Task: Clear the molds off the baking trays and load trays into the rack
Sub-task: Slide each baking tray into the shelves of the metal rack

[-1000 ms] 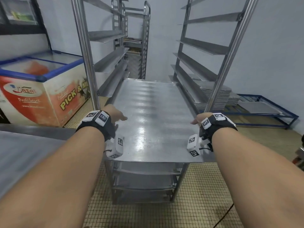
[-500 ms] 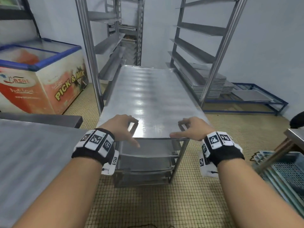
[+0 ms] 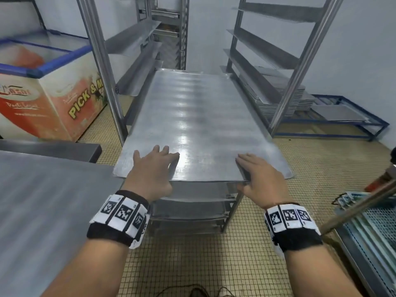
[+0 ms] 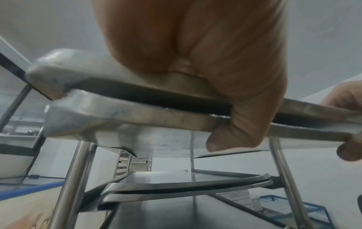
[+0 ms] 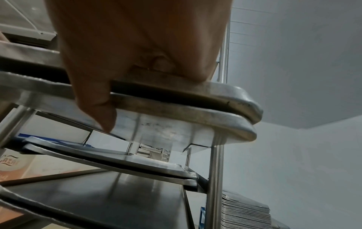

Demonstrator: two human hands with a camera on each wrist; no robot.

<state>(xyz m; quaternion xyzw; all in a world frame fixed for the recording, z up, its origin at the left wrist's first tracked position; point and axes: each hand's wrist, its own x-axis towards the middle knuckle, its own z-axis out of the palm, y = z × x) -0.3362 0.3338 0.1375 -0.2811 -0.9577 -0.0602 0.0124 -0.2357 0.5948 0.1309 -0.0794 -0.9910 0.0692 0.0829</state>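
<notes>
A bare steel baking tray (image 3: 192, 116) lies flat on the rack (image 3: 102, 67) runners, its near end sticking out past the front posts. My left hand (image 3: 154, 166) and right hand (image 3: 257, 174) hold that near edge, fingers spread on top. In the left wrist view the left hand (image 4: 240, 131) has its thumb hooked under two stacked tray rims (image 4: 127, 114). The right wrist view shows the right hand (image 5: 101, 111) with its thumb under the same double rim (image 5: 195, 114). More trays (image 3: 188, 209) sit on lower runners. No molds are in view.
A steel table (image 3: 42, 200) is at my left, an ice-cream chest freezer (image 3: 53, 99) beyond it. A stack of trays (image 3: 285, 97) rests on a blue floor frame at right. A blue crate (image 3: 375, 232) stands near right. Another rack (image 3: 171, 28) stands behind.
The tray has slid deeper into the rack. Both hands moved from the tray's side edges to its near edge, and their fingers now lie flat on top.
</notes>
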